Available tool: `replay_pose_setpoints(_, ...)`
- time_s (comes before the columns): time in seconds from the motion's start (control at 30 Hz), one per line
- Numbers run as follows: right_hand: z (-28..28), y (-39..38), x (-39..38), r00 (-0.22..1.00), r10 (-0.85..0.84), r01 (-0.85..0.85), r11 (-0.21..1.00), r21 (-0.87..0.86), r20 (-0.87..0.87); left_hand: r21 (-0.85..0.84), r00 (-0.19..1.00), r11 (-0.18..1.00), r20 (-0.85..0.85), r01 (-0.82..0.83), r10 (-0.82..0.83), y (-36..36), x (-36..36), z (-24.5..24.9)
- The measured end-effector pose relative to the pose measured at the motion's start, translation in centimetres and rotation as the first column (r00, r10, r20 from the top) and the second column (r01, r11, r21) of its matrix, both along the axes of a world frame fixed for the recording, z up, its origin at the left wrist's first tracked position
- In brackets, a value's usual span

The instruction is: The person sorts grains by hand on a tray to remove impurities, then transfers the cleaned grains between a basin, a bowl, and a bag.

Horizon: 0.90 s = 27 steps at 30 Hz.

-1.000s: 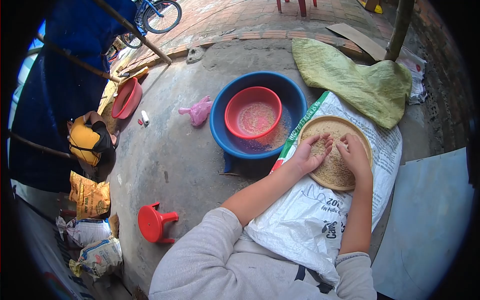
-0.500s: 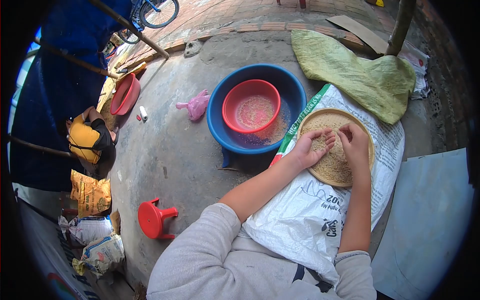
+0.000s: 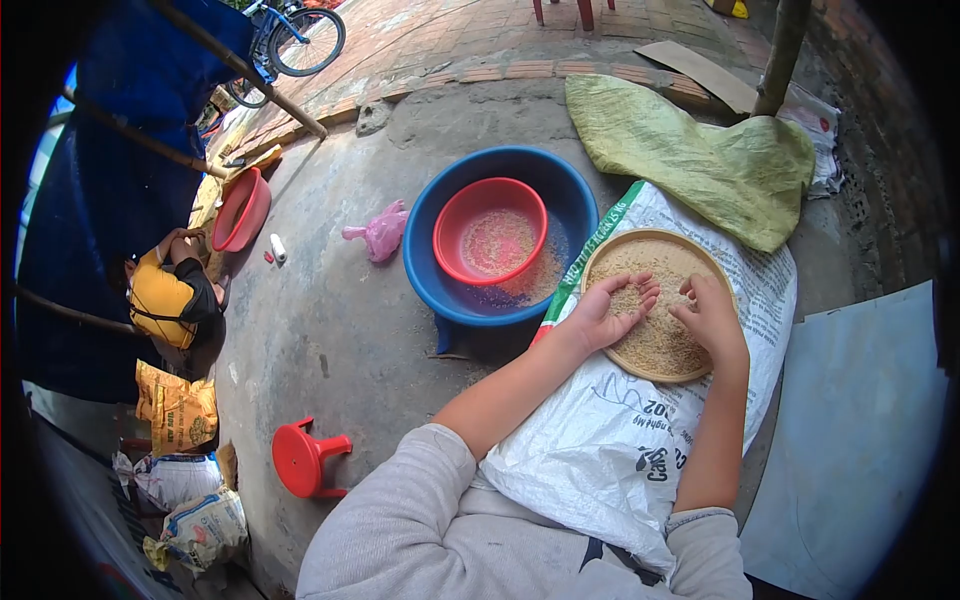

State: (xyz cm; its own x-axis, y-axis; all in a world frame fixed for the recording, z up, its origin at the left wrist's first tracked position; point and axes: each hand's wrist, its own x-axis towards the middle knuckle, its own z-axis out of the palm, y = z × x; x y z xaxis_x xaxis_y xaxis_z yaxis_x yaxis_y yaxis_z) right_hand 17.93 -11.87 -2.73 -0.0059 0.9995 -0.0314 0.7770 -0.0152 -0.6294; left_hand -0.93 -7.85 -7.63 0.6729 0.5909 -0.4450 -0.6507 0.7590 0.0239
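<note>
A round shallow tray (image 3: pixel 652 236) of tan colour rests on a white woven sack over my lap, with pale grain (image 3: pixel 665 345), which looks like unhusked rice, spread across it. My left hand (image 3: pixel 612 312) is turned palm up above the tray's left part, its fingers curved into a cup around some of the grain. Over the right part of the tray, my right hand (image 3: pixel 712 318) is bent at the fingers, thumb and fingertips apart. I make out nothing between them.
A blue basin (image 3: pixel 425 270) holds a red basin (image 3: pixel 442 235) with grain in it. A green sack (image 3: pixel 690 150) lies beyond the tray. Left are a pink plastic bag (image 3: pixel 383 232), a red stool (image 3: pixel 298 458), and a person in yellow (image 3: pixel 165 300) crouching by another red basin (image 3: pixel 243 210).
My right thumb and fingertips have parted from a pinch, and the hand is a little lower. My left hand stays cupped over the tray. The whole view has shifted slightly.
</note>
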Motion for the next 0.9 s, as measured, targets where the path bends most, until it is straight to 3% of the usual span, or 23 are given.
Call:
replay_pose_setpoints(0.03,0.4,0.0,-0.1,1.000,-0.009,0.006,0.991,-0.134,-0.024,0.004,1.000,1.000,0.001,0.004,-0.004,0.0,0.0,0.0)
replay_pose_setpoints(0.13,-0.9,0.0,0.3,0.995,0.085,-0.076,0.984,-0.163,0.050,0.029,1.000,1.000,-0.030,-0.005,0.006,-0.1,0.0,0.1)
replay_pose_setpoints(0.27,-0.8,0.4,0.4,0.998,0.070,-0.070,0.971,-0.229,-0.008,0.012,0.999,1.000,-0.028,-0.029,0.029,-0.1,-0.1,0.1)
replay_pose_setpoints(0.33,-0.3,0.4,0.0,1.000,0.025,-0.026,0.997,-0.066,-0.012,0.009,0.999,0.999,-0.023,-0.031,0.032,-0.1,0.0,0.3)
replay_pose_setpoints(0.37,0.0,0.5,-0.4,1.000,0.022,-0.023,0.998,-0.064,-0.009,0.028,0.999,0.999,-0.029,-0.025,0.026,-0.1,0.0,0.4)
replay_pose_setpoints(0.43,0.9,0.8,-1.7,0.974,0.016,0.032,0.977,0.209,-0.225,0.048,0.999,0.999,-0.032,-0.014,0.016,-0.2,0.1,1.0)
replay_pose_setpoints(0.47,1.4,0.7,-2.5,0.975,0.012,0.036,0.977,0.212,-0.222,0.015,0.995,0.999,-0.090,-0.036,0.037,-0.4,0.2,1.5)
replay_pose_setpoints(0.53,2.7,0.4,-4.1,0.878,0.222,-0.114,0.958,0.265,-0.425,-0.013,0.989,0.999,-0.142,-0.047,0.045,-0.6,0.2,2.1)
replay_pose_setpoints(0.67,3.1,0.3,-2.7,0.942,0.217,-0.131,0.940,0.315,-0.257,0.020,1.000,1.000,-0.009,-0.011,0.011,-0.2,0.2,0.4)
replay_pose_setpoints(0.73,1.6,0.3,-0.7,0.998,0.013,0.002,0.974,0.225,-0.063,0.022,0.996,1.000,0.086,0.004,-0.006,-0.1,0.0,0.5)
replay_pose_setpoints(0.77,1.3,0.1,0.2,0.999,-0.036,0.035,0.997,0.067,0.008,0.016,0.998,1.000,0.057,0.002,-0.003,-0.1,0.0,0.4)
replay_pose_setpoints(0.8,0.9,-0.2,0.7,0.999,-0.045,0.044,0.996,0.071,0.017,0.020,0.998,1.000,0.066,0.011,-0.012,0.0,0.0,0.3)
replay_pose_setpoints(0.87,0.0,-0.6,1.4,0.996,0.054,-0.039,0.981,-0.191,0.077,0.001,0.995,1.000,0.097,0.015,-0.015,0.1,0.0,0.0)
replay_pose_setpoints(0.9,-0.5,-0.4,1.4,0.989,0.129,-0.115,0.979,-0.171,0.069,0.004,0.997,1.000,0.079,0.011,-0.011,0.1,0.0,0.1)
